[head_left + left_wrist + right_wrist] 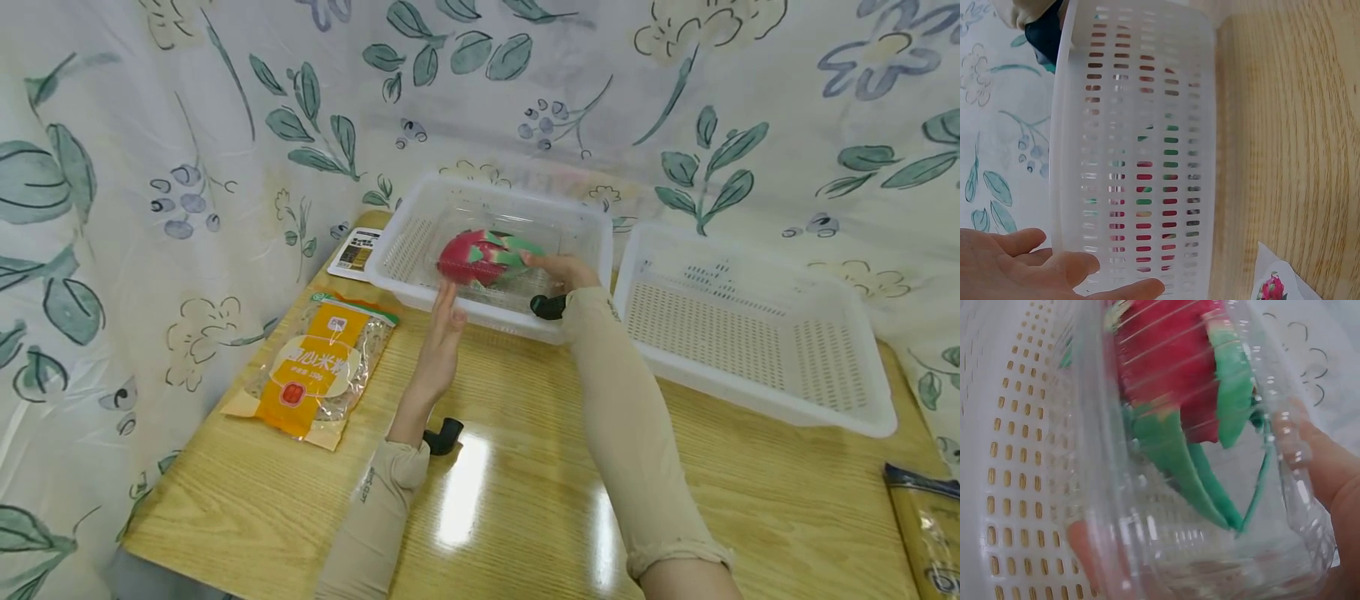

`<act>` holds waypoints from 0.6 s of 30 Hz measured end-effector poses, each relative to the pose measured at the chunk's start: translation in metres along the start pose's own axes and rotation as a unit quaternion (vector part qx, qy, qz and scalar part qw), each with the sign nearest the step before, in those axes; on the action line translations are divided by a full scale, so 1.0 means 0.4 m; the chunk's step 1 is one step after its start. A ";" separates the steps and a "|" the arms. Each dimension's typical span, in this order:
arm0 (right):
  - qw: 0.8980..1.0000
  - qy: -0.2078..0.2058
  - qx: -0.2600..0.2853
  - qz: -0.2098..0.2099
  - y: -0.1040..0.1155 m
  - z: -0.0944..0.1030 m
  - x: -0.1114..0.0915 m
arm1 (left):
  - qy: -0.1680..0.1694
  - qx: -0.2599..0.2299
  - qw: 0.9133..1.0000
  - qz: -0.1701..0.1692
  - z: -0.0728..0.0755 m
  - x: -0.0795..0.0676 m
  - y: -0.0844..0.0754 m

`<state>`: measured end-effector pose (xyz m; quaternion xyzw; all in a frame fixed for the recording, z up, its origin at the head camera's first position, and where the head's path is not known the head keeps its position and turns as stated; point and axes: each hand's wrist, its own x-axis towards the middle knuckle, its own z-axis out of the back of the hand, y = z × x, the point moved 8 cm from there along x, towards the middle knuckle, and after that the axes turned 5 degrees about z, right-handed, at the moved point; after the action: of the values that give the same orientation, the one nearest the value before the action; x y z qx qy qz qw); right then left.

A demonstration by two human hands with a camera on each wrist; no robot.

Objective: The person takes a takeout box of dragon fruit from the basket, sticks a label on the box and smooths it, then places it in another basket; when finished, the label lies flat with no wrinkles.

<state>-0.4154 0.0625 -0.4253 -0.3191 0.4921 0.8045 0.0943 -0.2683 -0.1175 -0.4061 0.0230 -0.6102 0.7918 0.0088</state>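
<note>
A red and green dragon fruit (468,258) lies inside a clear plastic box (1229,569) within the left white basket (405,289). My right hand (572,270) reaches over the basket's front rim and grips the end of this box. In the right wrist view its thumb (1319,456) shows along one side and a blurred fingertip along the other. Extended fingers mark my left hand (438,354), upright at the basket's front wall. The left wrist view shows that hand (1029,269) beside the slotted wall, with red and green visible through the slots.
Another white basket (750,400) stands to the right. An orange and clear bag (315,367) lies on the wooden table (540,500) at the left, with a white packet (354,252) behind it. A yellowish package (930,525) is at the right edge. Floral curtain (480,108) surrounds the table.
</note>
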 end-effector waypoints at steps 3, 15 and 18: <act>1.000 0.000 0.024 0.020 0.000 0.002 0.001 | 0.002 0.001 1.000 0.000 -0.002 -0.001 -0.001; 0.982 -0.025 0.175 0.069 0.009 0.000 -0.038 | 0.004 0.006 1.000 -0.007 -0.001 -0.007 -0.012; 0.981 -0.031 0.178 0.064 0.009 0.003 -0.046 | 0.010 0.006 1.000 -0.008 -0.005 -0.005 -0.011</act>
<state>-0.4034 0.0646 -0.4111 -0.2393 0.6438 0.7180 0.1131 -0.2662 -0.1143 -0.4025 0.0199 -0.6054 0.7954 0.0208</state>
